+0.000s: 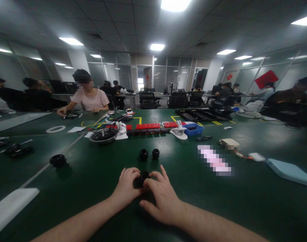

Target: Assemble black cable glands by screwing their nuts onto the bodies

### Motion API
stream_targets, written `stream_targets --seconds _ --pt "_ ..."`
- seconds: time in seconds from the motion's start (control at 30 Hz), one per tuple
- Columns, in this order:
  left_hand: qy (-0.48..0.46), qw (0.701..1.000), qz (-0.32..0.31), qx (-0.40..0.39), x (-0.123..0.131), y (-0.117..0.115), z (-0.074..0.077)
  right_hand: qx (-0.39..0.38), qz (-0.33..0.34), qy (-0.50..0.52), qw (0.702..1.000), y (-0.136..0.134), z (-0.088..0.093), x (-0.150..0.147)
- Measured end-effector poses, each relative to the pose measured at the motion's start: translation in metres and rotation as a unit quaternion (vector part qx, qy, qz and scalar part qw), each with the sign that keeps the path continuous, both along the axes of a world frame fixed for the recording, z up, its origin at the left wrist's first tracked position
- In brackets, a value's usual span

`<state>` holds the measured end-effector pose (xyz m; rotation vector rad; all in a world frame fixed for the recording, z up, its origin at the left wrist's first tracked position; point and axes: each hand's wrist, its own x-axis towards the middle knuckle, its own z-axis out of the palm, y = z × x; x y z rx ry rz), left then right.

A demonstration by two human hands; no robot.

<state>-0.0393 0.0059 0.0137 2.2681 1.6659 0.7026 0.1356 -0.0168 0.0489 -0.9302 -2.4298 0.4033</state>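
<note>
A small black hollow round part [144, 175], open at the top, is between my two hands at the front middle of the green table. Its lower side is hidden by fingers. My left hand [127, 184] is closed around its left side, fingertips on the rim and thumb low in front. On the right side, the curled fingers of my right hand [165, 200] grip the rim, while the thumb stays apart below and one finger points up. Just beyond stand two similar black round parts, one [143, 154] left of the other [156, 154].
Another black round part [58, 160] stands to the left, near a white slab [13, 208]. Farther back are a red strip of parts [147, 126], a blue bin [193, 129] and a cable-filled bowl [103, 136]. A light blue case [291, 171] lies right. A co-worker [90, 97] sits across.
</note>
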Motion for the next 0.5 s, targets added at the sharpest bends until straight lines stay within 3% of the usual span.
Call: stream_targets --seconds 0.27,0.5 --pt "-0.026 1.0 -0.003 -0.003 0.0 0.001 0.0 0.029 -0.067 -0.013 0.997 0.005 -0.012 -0.002" --pt "-0.052 0.998 -0.022 -0.01 -0.001 0.001 -0.001 0.039 -0.083 0.012 0.996 0.007 -0.012 -0.003"
